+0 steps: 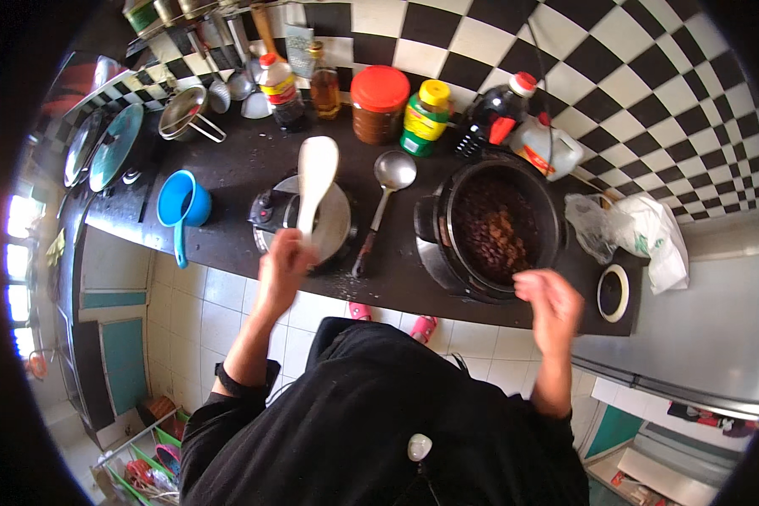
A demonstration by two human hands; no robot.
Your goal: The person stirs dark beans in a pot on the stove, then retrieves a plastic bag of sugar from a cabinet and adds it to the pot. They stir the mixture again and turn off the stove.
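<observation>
My left hand [284,262] grips the handle of a white rice paddle [318,166], held with its broad end away from me, above a round pressure cooker lid [332,221] with a black handle. At the near right rim of an electric pressure cooker [439,265] is my right hand [551,307], fingers bent; whether it pinches anything cannot be told. Inside the cooker are dark red beans [480,221] with a heap of brown sugar-like stuff [502,234] on top. Between lid and cooker lies a metal ladle [395,171] with a dark handle end.
Along the tiled wall stand a red-lidded jar [379,104], a yellow-capped green container [425,120], dark sauce bottles [496,114] and a white jug [547,148]. To the left are a blue dipper [183,199], strainer [183,114] and glass lid [117,148]; to the right, plastic bags [651,234].
</observation>
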